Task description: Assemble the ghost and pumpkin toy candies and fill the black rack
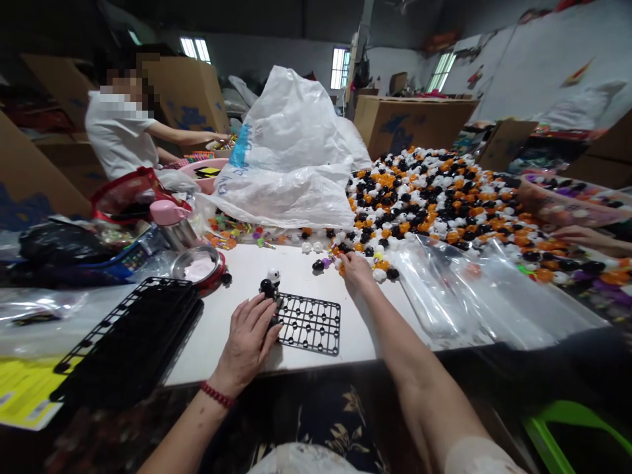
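My left hand [249,332] is closed over the left end of a black plastic grid frame [311,322], which lies flat on the white table. A white skull-faced piece [273,276] and a black round piece [267,288] stand at that end, just beyond my fingertips. Most of the grid's other spots hold no pieces. My right hand [357,268] reaches to the near edge of a large heap of small white, black and orange plastic pieces [419,197]. Its fingers are pinched together among a few loose pieces; what they hold is hidden.
Stacked black grid frames [133,336] lie at the left. Behind them stand a metal bowl [197,264] and a pink-lidded flask [172,224]. Clear plastic bags [474,289] cover the right front. A white sack [296,151] rises behind; a co-worker [121,131] works at far left.
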Tool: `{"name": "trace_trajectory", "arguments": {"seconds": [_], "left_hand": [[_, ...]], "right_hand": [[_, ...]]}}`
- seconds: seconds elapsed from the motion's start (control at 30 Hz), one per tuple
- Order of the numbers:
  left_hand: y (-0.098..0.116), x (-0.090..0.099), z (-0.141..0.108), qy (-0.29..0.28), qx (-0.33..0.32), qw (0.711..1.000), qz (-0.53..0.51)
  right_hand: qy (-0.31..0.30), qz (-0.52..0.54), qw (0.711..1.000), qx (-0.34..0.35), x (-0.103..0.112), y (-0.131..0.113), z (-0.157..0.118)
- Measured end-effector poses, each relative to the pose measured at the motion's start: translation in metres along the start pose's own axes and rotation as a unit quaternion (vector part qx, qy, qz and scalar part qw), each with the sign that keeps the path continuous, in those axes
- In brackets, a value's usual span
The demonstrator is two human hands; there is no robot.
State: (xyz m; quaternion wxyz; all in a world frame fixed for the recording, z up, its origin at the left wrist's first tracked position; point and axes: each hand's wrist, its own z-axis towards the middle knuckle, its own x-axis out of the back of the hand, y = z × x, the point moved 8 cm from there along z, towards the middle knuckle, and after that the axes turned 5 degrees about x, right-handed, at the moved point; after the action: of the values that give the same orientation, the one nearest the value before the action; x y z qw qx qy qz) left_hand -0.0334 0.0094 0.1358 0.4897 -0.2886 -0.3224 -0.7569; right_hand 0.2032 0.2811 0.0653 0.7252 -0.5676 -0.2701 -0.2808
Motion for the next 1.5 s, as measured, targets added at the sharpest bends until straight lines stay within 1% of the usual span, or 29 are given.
{"name": "trace_trajectory", "arguments": {"seconds": [0.1,0.17,0.23,0.43,0.5,0.53,0.6,0.67,0.73,0.8,0.87,0.97,1.03,1.17,1.33,1.5], "left_hand": [[0.001,0.000,0.000,-0.001,-0.003,1.000,-0.016],[0.000,0.001,0.000,-0.002,-0.005,1.000,-0.022],[0.000,0.001,0.000,-0.002,-0.005,1.000,-0.023],[-0.002,0.000,0.000,-0.009,0.003,1.000,-0.016],[-0.002,0.000,0.001,-0.009,0.008,1.000,-0.015],[-0.001,0.000,0.001,-0.009,0.010,1.000,-0.016],[-0.001,0.000,0.001,-0.011,0.015,1.000,-0.018],[0.000,0.000,0.002,-0.015,0.018,1.000,-0.018],[0.001,0.000,0.002,-0.019,0.016,1.000,-0.014],[0.002,0.001,0.002,-0.019,0.012,1.000,-0.010],[0.003,0.002,0.003,-0.018,0.010,1.000,-0.009],[0.003,0.001,0.003,-0.022,0.010,1.000,-0.010],[0.003,0.000,0.003,-0.028,0.011,0.999,-0.012],[0.002,-0.001,0.002,-0.039,0.014,0.999,-0.019],[0.002,0.000,0.004,-0.041,0.013,0.999,-0.019],[0.004,-0.001,0.005,-0.043,-0.001,0.999,-0.011]], "right_hand": [[0.029,0.011,0.999,0.009,0.005,-0.001,-0.016],[0.050,0.037,0.998,0.013,0.008,-0.004,-0.034],[0.057,0.067,0.996,0.010,0.010,-0.008,-0.055],[0.024,0.153,0.987,0.038,0.004,-0.038,-0.115],[-0.009,0.198,0.979,0.036,-0.007,-0.049,-0.130],[-0.034,0.229,0.972,0.033,-0.015,-0.055,-0.137],[-0.098,0.304,0.947,0.023,-0.038,-0.068,-0.149],[-0.157,0.375,0.914,0.008,-0.063,-0.081,-0.159],[-0.190,0.407,0.894,0.010,-0.082,-0.094,-0.164],[-0.197,0.396,0.897,0.028,-0.093,-0.104,-0.165],[-0.193,0.351,0.915,0.051,-0.097,-0.112,-0.162],[-0.196,0.256,0.941,0.097,-0.094,-0.122,-0.160],[-0.198,0.206,0.948,0.138,-0.090,-0.129,-0.160],[-0.208,0.163,0.944,0.198,-0.085,-0.139,-0.163],[-0.248,0.137,0.933,0.223,-0.088,-0.142,-0.164],[-0.265,0.060,0.928,0.253,-0.087,-0.142,-0.164]]}}
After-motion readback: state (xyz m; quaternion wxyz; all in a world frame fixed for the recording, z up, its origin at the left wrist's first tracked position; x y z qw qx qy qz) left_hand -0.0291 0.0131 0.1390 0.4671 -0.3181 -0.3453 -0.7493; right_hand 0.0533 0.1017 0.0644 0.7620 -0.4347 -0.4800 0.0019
